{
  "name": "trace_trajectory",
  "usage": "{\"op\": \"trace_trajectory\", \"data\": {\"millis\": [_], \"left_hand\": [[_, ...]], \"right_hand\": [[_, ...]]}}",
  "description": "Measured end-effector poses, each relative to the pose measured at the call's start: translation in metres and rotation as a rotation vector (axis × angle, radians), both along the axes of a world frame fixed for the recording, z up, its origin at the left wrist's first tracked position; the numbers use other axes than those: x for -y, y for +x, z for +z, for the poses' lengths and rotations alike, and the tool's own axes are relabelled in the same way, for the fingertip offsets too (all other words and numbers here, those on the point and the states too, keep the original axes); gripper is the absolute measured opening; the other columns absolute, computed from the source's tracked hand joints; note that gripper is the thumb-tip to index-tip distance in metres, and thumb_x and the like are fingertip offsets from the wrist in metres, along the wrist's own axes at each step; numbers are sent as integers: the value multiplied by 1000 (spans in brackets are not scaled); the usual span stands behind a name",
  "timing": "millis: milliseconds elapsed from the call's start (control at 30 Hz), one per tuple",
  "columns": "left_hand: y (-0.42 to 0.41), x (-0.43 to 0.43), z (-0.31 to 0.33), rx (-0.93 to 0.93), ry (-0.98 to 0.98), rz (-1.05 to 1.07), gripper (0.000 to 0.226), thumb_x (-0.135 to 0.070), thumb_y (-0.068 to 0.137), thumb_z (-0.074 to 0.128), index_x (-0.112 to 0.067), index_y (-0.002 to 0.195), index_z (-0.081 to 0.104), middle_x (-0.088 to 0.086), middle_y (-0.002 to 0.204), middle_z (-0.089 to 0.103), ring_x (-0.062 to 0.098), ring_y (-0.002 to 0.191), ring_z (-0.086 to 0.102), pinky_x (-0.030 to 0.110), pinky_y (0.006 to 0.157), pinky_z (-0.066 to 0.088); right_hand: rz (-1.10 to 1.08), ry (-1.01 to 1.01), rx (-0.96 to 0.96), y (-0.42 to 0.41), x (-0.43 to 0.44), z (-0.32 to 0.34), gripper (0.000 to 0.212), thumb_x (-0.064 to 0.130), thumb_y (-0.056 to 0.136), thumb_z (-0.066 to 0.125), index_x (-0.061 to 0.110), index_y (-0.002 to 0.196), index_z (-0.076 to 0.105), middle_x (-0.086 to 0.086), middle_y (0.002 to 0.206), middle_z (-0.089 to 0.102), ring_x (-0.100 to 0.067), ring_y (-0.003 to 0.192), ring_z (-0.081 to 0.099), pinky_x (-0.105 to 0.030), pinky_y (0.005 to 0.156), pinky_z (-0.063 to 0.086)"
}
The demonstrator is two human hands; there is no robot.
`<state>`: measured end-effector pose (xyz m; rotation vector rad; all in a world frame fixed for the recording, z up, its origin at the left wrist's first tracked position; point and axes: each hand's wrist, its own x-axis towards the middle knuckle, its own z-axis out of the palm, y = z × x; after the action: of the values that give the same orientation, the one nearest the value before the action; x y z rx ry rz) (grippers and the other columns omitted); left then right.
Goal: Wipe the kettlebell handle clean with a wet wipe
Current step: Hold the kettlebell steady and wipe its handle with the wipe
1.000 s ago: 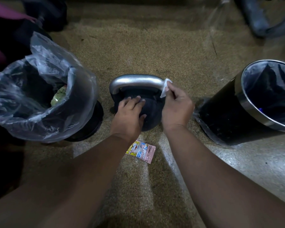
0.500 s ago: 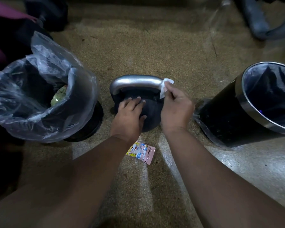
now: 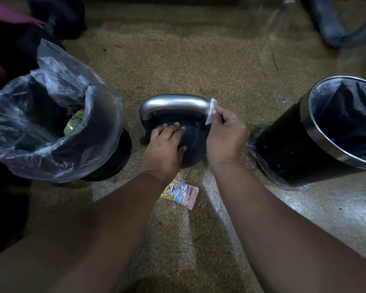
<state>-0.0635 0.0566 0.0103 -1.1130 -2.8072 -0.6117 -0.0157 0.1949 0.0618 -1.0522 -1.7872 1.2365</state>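
A black kettlebell [image 3: 190,144] with a silver handle [image 3: 173,104] stands on the speckled floor at the centre. My left hand [image 3: 165,149] rests flat on top of the black body, fingers straight, just below the handle. My right hand [image 3: 224,132] pinches a small white wet wipe [image 3: 211,111] and holds it against the handle's right end, where the handle bends down.
A bin lined with a clear plastic bag [image 3: 51,127] stands left of the kettlebell. A black bin with a steel rim [image 3: 317,132] stands to the right. A pink and yellow wipe packet [image 3: 181,195] lies on the floor between my forearms.
My right hand with the wipe has shifted slightly along the handle's right bend. My left hand stays on the kettlebell body.
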Motion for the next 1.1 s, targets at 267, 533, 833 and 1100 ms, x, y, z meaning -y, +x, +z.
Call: {"op": "trace_trajectory", "data": {"millis": [267,533,833,1100], "left_hand": [[1,0,0,-9,9,-6,51,-26,87,67,-13,135,56,5,141,52,32,125,41,40,109,38],[1,1,0,-11,7,-12,51,-28,88,65,-14,136,55,4,142,50,31,126,41,40,109,37],[2,1,-1,-19,9,-9,51,-28,90,64,-14,138,54,3,144,49,31,129,40,40,110,37],[3,1,0,-34,-2,-7,51,-28,90,64,-13,137,54,4,144,50,31,128,40,40,111,35]], "right_hand": [[3,-40,0,4,-1,-4,22,13,89,63,20,106,75,12,104,72,3,99,64,-15,94,47],[-28,13,43,3,-2,-8,20,16,89,64,21,105,75,10,102,73,-1,95,65,-22,92,51],[-60,-26,55,5,-4,-12,19,18,88,66,23,103,76,13,100,73,1,95,66,-14,90,49],[-45,-27,38,9,-3,-16,17,16,86,69,19,101,76,7,97,72,-4,92,66,-18,88,51]]}}
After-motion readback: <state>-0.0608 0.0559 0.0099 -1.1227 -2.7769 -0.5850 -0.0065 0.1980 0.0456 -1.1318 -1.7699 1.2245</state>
